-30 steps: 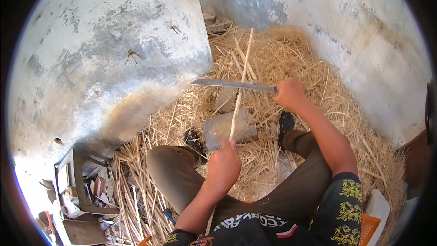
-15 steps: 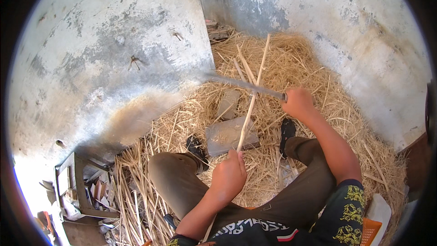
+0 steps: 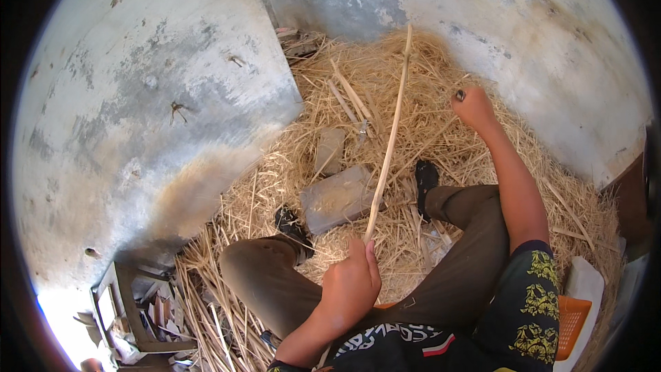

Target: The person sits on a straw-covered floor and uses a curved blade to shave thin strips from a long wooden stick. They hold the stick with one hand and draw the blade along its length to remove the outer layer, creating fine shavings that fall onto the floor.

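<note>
Between the bent knees (image 3: 251,269), the left hand (image 3: 352,282) is clenching the near part of a pale stick (image 3: 392,139), which is slanting toward the far right, passing just right of a grey block (image 3: 337,198) and ending over the straw heap (image 3: 441,89). Farther right, the right hand (image 3: 476,107) is clenching a dark handle (image 3: 460,96), apart from the stick; from where I am standing, whatever the handle is carrying is not showing clearly. For good control, the left fist should be bracing the stick firmly, fingers resting well back, while the right should be gripping tightly without twisting. The right shoe (image 3: 427,189) is lying near the stick's line and should be receiving clearance.
</note>
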Tool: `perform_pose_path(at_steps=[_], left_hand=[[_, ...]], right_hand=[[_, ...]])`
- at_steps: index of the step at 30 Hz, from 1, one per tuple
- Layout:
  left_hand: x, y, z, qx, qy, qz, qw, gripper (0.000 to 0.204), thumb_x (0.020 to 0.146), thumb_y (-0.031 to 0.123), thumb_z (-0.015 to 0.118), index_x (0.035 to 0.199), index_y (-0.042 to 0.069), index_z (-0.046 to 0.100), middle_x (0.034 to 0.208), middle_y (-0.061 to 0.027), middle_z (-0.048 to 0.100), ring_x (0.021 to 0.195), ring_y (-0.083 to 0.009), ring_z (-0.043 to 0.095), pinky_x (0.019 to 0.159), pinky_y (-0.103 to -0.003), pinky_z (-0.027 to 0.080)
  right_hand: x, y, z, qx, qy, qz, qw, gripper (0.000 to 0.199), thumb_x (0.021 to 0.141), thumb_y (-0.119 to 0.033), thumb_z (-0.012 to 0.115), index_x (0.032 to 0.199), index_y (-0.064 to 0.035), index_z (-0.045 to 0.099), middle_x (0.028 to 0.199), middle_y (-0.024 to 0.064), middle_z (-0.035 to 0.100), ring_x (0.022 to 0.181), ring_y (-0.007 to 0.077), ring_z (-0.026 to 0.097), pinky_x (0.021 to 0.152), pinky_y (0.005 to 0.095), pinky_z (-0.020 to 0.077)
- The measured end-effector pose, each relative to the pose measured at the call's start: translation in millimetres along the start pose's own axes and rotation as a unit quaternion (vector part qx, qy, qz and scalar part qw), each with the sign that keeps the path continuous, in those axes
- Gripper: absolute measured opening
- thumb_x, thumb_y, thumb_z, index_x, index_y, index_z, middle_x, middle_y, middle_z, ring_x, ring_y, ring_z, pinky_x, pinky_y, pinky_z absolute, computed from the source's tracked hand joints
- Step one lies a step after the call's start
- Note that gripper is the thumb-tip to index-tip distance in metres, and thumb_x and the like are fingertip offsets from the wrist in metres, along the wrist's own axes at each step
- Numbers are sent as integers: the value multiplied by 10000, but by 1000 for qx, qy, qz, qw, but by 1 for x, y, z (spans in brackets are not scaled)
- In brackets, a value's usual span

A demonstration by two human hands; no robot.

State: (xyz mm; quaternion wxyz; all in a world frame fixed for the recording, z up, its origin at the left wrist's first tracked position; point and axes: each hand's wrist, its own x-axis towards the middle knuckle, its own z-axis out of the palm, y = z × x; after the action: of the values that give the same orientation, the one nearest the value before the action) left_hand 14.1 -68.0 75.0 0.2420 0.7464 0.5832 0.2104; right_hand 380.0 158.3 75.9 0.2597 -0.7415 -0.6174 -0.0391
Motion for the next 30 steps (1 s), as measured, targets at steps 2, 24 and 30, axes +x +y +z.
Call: perform_pose_path(at_steps=[2, 24, 30], left_hand=[[0, -1, 14, -10, -10, 17, 1000, 230, 1059, 237, 473, 950, 34, 470, 573, -260, 567, 564, -499, 599, 501, -590, 464], [17, -18, 14, -323, -39, 4, 945, 373, 1095, 278, 467, 797, 54, 486, 615, 49, 429, 564, -37, 380, 510, -245, 342], [23, -25, 19, -335, -52, -3, 941, 381, 1098, 291, 456, 790, 67, 481, 611, 52, 430, 549, -36, 386, 503, -239, 340]], right_hand=[[11, 26, 7, 30, 31, 122, 992, 274, 847, -237, 680, 777, 27, 696, 679, 217, 657, 627, 348, 649, 629, 463, 514], [-23, -51, -20, 624, -344, 22, 701, 412, 937, -270, 538, 1094, 68, 715, 1352, 238, 604, 1301, 278, 545, 1026, 416, 458], [-21, -50, -7, 717, -409, -9, 564, 555, 903, -319, 535, 1235, 116, 626, 1454, 267, 506, 1343, 312, 501, 1076, 439, 439]])
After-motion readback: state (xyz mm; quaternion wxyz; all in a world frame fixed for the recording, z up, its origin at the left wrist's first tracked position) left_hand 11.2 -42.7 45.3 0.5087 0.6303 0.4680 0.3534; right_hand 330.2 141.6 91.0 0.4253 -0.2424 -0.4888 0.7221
